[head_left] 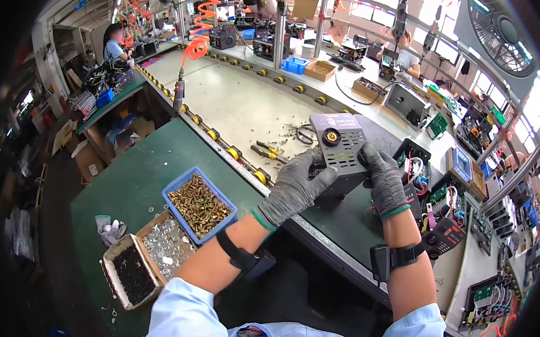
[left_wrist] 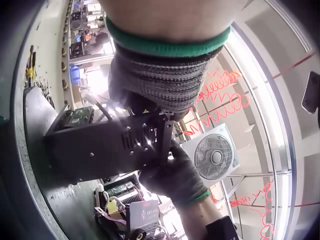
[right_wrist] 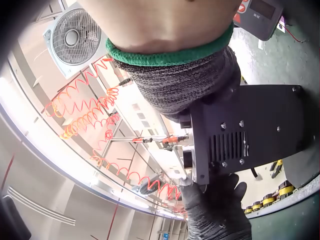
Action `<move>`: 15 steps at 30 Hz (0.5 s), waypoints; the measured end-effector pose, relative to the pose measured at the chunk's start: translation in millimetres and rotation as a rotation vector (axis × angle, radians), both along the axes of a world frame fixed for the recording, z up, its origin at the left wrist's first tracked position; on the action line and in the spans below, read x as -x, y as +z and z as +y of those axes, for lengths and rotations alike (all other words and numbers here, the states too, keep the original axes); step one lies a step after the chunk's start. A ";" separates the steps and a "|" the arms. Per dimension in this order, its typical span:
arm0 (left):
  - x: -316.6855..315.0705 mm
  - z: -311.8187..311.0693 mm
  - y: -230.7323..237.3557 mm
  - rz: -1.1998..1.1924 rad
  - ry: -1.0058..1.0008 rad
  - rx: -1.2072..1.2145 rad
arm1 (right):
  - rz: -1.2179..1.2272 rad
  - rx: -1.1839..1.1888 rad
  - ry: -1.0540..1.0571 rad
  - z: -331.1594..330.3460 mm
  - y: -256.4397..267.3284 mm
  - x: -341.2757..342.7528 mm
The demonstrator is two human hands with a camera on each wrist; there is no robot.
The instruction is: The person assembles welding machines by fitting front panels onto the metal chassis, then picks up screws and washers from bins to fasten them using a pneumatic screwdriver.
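Note:
Both gloved hands hold a welding machine (head_left: 346, 156) with a dark metal casing and a grey vented front panel turned up toward me. A round socket (head_left: 331, 137) with a brass centre sits on that panel. My left hand (head_left: 298, 188) grips the panel's left edge, its thumb lying toward the lower corner. At the opposite edge my right hand (head_left: 384, 178) holds the casing, thumb by a dark knob on the panel. In the right wrist view the slotted side of the casing (right_wrist: 270, 130) shows. Parts of the fingers are hidden behind the casing.
A blue bin of brass-coloured screws (head_left: 200, 206), a box of washers (head_left: 166, 245) and a box of small black parts (head_left: 133, 274) stand left on the green bench. Yellow-handled cutters (head_left: 269, 149) lie beyond the rollers. Open machines with wiring (head_left: 414, 162) crowd the right.

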State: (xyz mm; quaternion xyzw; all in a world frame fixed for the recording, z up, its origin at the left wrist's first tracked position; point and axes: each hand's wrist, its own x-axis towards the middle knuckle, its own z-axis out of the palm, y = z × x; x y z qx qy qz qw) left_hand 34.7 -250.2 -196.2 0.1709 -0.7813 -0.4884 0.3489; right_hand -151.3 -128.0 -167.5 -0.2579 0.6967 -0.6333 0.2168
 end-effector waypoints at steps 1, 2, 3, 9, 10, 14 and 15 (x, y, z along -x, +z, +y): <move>-1.3 4.9 0.5 0.017 0.005 -0.053 | 0.002 0.009 0.000 3.6 3.7 0.3; -1.0 9.5 0.8 0.033 0.006 -0.105 | -0.025 -0.018 0.069 8.6 8.4 2.2; -0.7 14.2 -0.3 0.036 -0.001 -0.095 | -0.051 -0.046 0.136 13.7 13.8 5.5; 16.0 12.3 -18.7 0.095 0.085 0.035 | -0.179 -0.105 0.477 8.0 16.2 49.6; 23.8 12.6 -26.6 0.229 0.047 -0.022 | -0.259 0.027 0.451 0.6 -1.1 51.8; 39.1 12.2 -35.0 0.262 0.058 -0.208 | -0.377 0.234 0.339 -4.5 -23.5 44.6; 40.3 14.3 -34.0 0.296 0.067 -0.222 | -0.376 0.258 0.293 -2.9 -22.2 40.4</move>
